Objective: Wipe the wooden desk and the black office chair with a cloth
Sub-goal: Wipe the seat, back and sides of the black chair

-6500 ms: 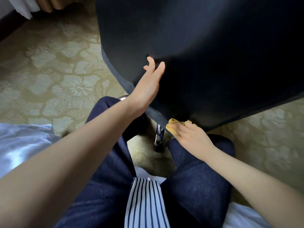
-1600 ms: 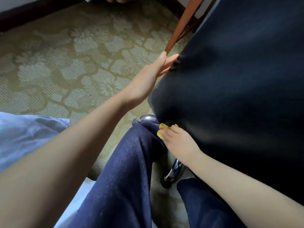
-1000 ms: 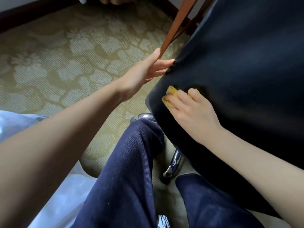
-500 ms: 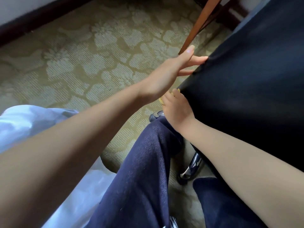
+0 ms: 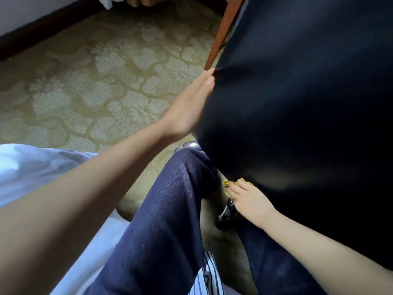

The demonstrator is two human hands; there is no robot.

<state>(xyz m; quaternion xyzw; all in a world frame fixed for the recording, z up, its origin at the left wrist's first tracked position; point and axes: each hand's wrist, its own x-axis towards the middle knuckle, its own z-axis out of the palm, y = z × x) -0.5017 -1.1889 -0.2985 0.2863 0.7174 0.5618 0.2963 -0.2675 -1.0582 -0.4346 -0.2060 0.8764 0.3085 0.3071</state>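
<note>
The black office chair [image 5: 297, 107] fills the right half of the view, its fabric back close in front of me. My left hand [image 5: 189, 109] lies flat against the chair's left edge, fingers straight and together, holding nothing. My right hand [image 5: 248, 199] presses a small yellow cloth [image 5: 226, 184] against the chair's lower edge; only a crumpled bit of cloth shows past the fingers. A reddish wooden desk leg [image 5: 221, 33] rises behind the chair at the top.
Patterned green-beige carpet [image 5: 102, 86] covers the floor. A chrome chair base arm [image 5: 225, 211] and a caster [image 5: 187, 144] sit by my knees in dark jeans [image 5: 165, 220]. White bedding [image 5: 32, 167] lies at the left. A dark skirting board [image 5: 42, 24] runs along the far wall.
My right hand has slid the cloth down from the chair's upper left edge to its lower edge. My left hand stays against the left edge, fingers now closed together.
</note>
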